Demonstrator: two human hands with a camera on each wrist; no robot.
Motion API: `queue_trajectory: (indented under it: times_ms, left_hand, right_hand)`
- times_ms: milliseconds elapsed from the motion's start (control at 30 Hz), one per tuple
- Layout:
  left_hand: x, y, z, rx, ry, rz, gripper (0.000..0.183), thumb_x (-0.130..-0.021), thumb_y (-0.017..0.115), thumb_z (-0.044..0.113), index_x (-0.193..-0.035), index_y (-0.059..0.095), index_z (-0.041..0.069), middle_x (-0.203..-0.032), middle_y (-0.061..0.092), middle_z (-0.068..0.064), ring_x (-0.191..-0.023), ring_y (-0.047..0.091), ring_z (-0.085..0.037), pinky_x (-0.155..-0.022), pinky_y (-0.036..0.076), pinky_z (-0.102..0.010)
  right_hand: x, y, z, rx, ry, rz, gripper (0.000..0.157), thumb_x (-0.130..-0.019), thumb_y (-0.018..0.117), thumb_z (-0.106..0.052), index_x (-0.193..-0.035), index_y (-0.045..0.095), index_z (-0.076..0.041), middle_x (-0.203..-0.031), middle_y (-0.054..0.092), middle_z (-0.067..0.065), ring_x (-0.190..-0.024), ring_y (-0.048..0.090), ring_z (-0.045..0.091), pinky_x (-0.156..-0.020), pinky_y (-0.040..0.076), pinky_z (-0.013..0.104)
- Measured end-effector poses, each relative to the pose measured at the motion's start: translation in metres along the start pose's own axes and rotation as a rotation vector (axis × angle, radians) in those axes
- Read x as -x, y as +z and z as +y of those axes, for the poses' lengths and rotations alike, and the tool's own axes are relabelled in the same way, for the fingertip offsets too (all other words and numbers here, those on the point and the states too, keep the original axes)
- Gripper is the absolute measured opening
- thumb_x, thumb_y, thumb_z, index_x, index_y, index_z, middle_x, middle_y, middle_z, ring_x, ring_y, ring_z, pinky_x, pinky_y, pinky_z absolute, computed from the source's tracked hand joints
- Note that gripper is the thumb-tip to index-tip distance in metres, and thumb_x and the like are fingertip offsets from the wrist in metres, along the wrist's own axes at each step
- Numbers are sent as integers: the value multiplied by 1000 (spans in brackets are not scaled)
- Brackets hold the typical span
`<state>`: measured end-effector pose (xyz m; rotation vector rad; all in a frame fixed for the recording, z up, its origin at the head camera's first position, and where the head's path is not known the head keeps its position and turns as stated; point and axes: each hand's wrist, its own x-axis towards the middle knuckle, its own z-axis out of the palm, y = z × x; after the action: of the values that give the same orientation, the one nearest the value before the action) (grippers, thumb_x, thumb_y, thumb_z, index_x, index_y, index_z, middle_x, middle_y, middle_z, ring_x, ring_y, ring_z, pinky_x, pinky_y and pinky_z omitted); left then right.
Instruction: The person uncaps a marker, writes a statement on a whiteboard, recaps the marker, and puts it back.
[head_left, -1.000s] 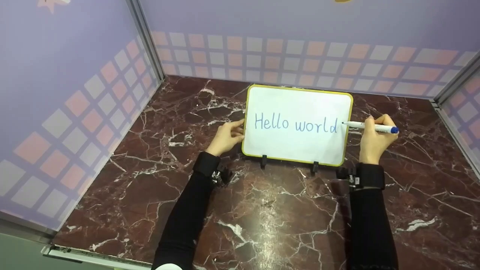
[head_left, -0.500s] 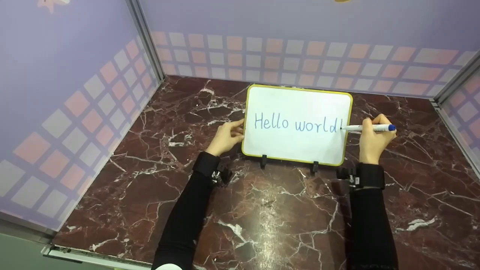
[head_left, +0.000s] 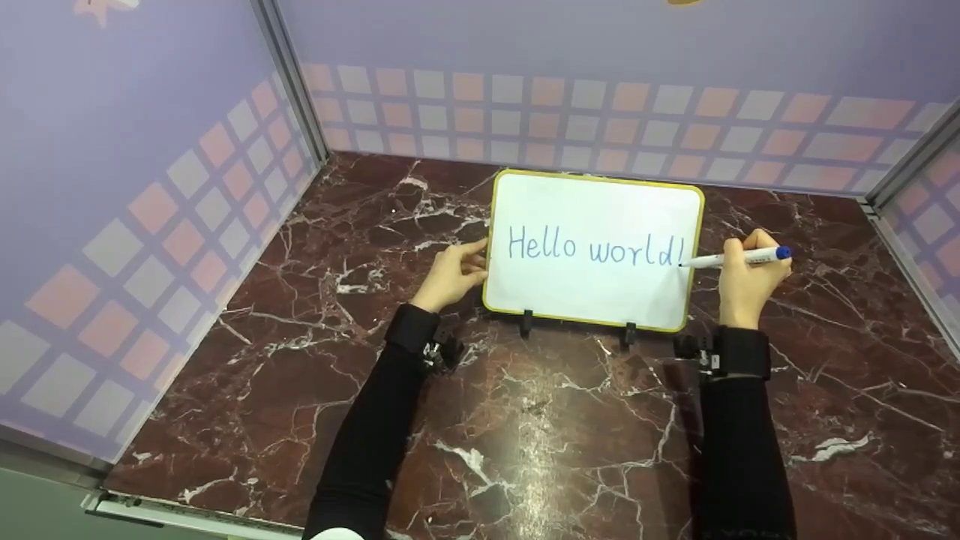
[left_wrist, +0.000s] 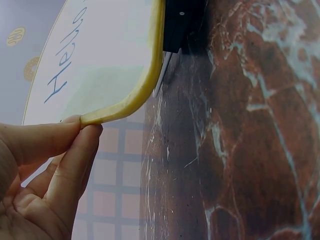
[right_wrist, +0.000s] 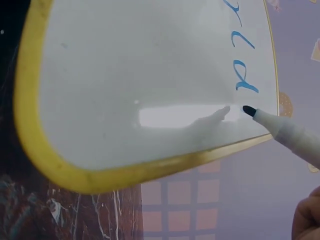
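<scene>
A whiteboard (head_left: pixel 585 292) with a yellow rim leans on a stand and bears "Hello world!" in blue. My left hand (head_left: pixel 448 276) pinches its left edge; thumb and fingertip meet on the yellow rim (left_wrist: pixel 112 111) in the left wrist view. In my right hand (head_left: pixel 750 281) is a white marker (head_left: pixel 705 261) with a blue end, held like a pen. Its dark tip (right_wrist: pixel 249 110) points at the board just right of the "d", at the foot of the exclamation mark in the head view. Whether the tip touches the surface I cannot tell.
Two black stand feet (head_left: pixel 527 322) hold the board's lower edge. Dark red marbled tabletop (head_left: pixel 525 420) spreads around it. Purple wall panels with pink and white squares (head_left: pixel 508 88) close off the back and sides. Black camera straps (head_left: pixel 742 352) circle both wrists.
The marker tip has moved down a little along the board's right side, and an exclamation mark's stroke has appeared after "world". My left hand stays where it was on the board's edge.
</scene>
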<state>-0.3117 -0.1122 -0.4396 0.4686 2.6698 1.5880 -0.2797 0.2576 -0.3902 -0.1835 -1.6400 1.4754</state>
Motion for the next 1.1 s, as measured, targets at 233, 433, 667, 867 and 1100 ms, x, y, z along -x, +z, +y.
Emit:
queue_trajectory:
  times_ms: [233,433,667,867,1100]
  left_hand:
    - [0,0,2,2,5,-2,57,-88,63,-10,-143,46,-6,-114,68,-29,-103,69,-39,-89,61,-34]
    - [0,0,4,7,-4,4,58,-88,64,-10,-143,47,-5,-114,68,-29,-103,69,-39,-89,61,-35]
    - [-1,2,3,-8,-16,-6,58,-89,64,-9,-144,46,-4,-115,69,-28,-104,69,-38,-88,61,-35]
    - [-2,-11,3,-93,-24,-35,58,-91,67,3,-145,47,0,-120,68,-24,-109,68,-36,-95,58,-37]
    - [17,-58,10,-555,-226,104,48,-87,76,29,-124,66,1,-114,71,-20,-104,68,-35,-93,56,-46]
  right_hand:
    - [-11,-1,28,43,9,27,37,-75,51,10,-50,27,-3,-43,23,-13,-44,17,2,-48,7,19]
    - [-12,-1,33,32,8,22,39,-75,51,10,-50,27,-7,-44,22,-13,-45,16,3,-48,6,19]
    - [-15,-5,11,-235,58,93,41,-76,46,16,-50,27,-9,-47,24,-9,-46,19,6,-47,14,17]
    - [-20,-13,-10,-534,132,137,41,-81,46,18,-54,29,-8,-48,27,-2,-40,23,8,-38,18,17]
    - [-23,-21,-22,-911,392,109,37,-91,44,16,-64,32,-5,-53,41,5,-40,35,11,-37,25,16]
